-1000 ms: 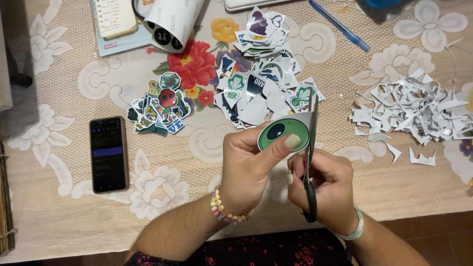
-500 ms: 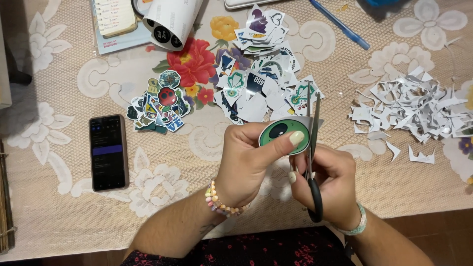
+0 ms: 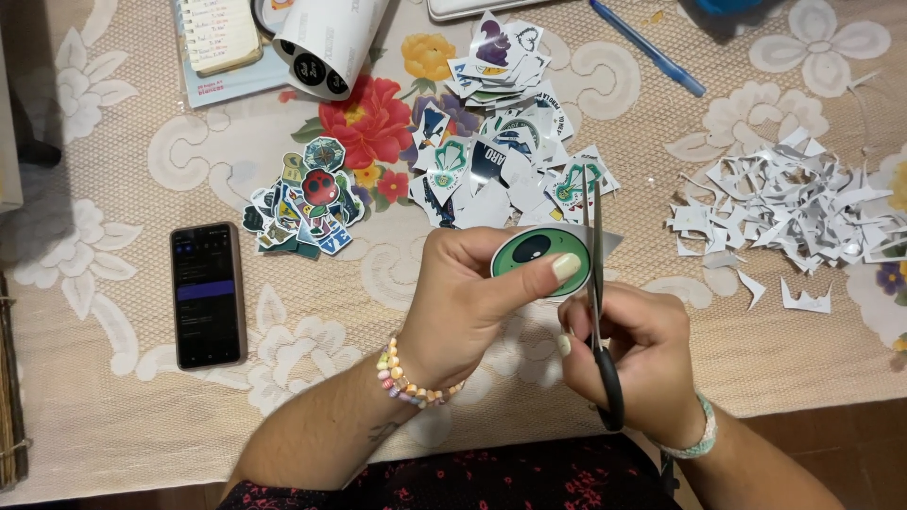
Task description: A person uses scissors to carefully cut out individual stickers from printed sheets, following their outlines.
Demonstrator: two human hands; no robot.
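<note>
Head view. The left hand (image 3: 463,302) pinches a round green sticker (image 3: 537,255) between thumb and fingers, holding it just above the table. The right hand (image 3: 633,354) is closed around the handles of a pair of scissors (image 3: 597,293); the blades point away from the person and stand nearly together at the sticker's right edge.

The work surface is a table with a beige lace tablecloth (image 3: 113,397) carrying a flower print. Beyond the hands lies a loose heap of uncut stickers (image 3: 501,151). Beyond and left of the left hand sits a smaller pile of trimmed stickers (image 3: 307,198). Well left of the left hand, a dark phone (image 3: 206,295) lies flat. Right of the right hand, white paper scraps (image 3: 794,203) are spread out. A blue pen (image 3: 647,45) and a white roll (image 3: 326,42) lie at the far edge.
</note>
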